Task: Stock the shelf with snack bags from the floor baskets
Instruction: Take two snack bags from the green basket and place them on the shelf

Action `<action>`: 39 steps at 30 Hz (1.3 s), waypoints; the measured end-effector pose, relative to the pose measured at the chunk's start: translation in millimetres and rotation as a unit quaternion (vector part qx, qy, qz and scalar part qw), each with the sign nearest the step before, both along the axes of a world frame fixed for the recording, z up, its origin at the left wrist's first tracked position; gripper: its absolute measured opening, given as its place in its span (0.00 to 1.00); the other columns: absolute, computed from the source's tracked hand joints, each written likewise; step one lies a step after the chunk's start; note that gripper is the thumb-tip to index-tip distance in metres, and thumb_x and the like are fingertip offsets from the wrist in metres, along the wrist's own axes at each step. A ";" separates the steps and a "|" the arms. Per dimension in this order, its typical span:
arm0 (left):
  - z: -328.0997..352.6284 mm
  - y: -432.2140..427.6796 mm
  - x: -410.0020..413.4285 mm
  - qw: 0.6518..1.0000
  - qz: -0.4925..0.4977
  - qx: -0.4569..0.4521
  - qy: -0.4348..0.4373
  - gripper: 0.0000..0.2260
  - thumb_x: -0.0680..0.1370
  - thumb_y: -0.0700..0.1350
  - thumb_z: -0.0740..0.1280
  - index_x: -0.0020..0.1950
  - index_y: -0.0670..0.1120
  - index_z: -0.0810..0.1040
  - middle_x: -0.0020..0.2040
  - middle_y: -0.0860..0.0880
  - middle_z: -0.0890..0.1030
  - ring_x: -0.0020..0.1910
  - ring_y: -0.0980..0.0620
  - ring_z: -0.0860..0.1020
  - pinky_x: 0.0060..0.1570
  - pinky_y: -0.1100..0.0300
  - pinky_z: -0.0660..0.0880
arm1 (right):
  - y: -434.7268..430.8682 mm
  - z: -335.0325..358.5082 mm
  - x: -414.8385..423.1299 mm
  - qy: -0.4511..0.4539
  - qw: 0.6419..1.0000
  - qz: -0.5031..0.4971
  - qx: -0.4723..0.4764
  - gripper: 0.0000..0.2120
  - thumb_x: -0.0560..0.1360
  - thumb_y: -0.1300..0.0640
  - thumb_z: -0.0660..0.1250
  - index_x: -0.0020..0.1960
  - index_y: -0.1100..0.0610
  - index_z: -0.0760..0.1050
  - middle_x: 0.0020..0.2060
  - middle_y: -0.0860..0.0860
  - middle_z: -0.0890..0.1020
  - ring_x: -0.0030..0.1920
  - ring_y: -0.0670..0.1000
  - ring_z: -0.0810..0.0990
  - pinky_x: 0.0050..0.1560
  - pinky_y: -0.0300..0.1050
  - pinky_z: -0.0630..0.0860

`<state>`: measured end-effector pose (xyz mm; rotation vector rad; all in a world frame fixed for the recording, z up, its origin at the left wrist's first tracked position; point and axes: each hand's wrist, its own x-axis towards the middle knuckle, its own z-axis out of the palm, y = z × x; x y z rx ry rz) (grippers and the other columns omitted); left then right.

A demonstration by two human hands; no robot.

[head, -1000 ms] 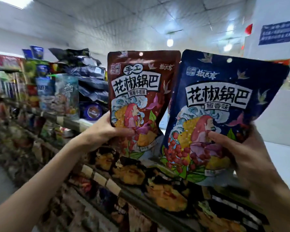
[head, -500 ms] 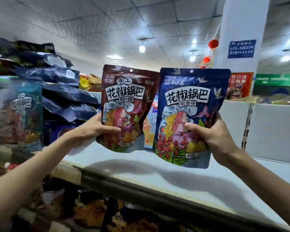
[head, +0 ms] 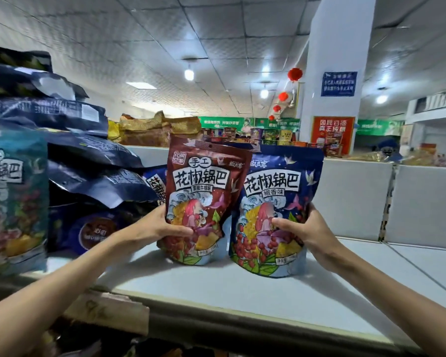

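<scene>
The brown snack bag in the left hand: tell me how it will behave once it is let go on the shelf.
The brown snack bag is a soft pouch, so it probably flexes where the left hand pinches it. It stands tall on a narrow base on the shelf, so it may tip once released. It leans slightly against the blue bag, which could steady it.

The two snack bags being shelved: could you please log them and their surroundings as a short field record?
left hand: grips brown bag
right hand: grips blue bag
bag pose: upright, side by side, bottoms at the white shelf
overlap: brown edge covers blue bag's left side
left neighbour: stack of dark blue bags
</scene>
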<state>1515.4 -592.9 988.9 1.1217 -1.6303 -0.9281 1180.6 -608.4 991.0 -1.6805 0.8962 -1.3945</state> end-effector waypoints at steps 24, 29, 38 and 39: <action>-8.5 -23.6 9.8 0.999 -0.016 0.036 -0.014 0.31 0.67 0.45 0.78 0.68 0.50 0.71 0.58 0.50 0.84 0.56 0.51 0.83 0.59 0.53 0.76 | -1.6 -5.2 -7.4 0.104 0.993 -0.021 0.055 0.25 0.69 0.55 0.77 0.63 0.51 0.71 0.51 0.43 0.84 0.47 0.42 0.85 0.41 0.35 0.80; -5.9 -21.6 12.6 0.999 -0.023 0.028 -0.016 0.32 0.68 0.44 0.78 0.69 0.53 0.68 0.60 0.51 0.83 0.57 0.52 0.83 0.63 0.48 0.75 | 1.4 -8.1 -12.0 0.117 0.990 -0.049 0.066 0.34 0.67 0.50 0.78 0.67 0.52 0.65 0.56 0.46 0.81 0.54 0.45 0.81 0.47 0.39 0.80; 9.1 9.3 11.3 0.996 0.069 -0.060 -0.017 0.56 0.61 0.64 0.78 0.80 0.56 0.48 0.76 0.50 0.66 0.65 0.56 0.71 0.69 0.54 0.63 | 36.1 0.3 -11.1 0.170 0.964 -0.201 -0.042 0.54 0.61 0.35 0.74 0.78 0.49 0.51 0.76 0.52 0.62 0.74 0.53 0.64 0.67 0.52 0.67; 8.8 16.3 7.3 0.994 0.083 -0.070 -0.013 0.54 0.65 0.62 0.77 0.80 0.56 0.45 0.78 0.49 0.61 0.67 0.57 0.66 0.69 0.56 0.60 | 42.8 0.0 -8.9 0.177 0.956 -0.227 -0.065 0.56 0.60 0.31 0.72 0.79 0.48 0.49 0.78 0.51 0.59 0.76 0.53 0.61 0.70 0.55 0.65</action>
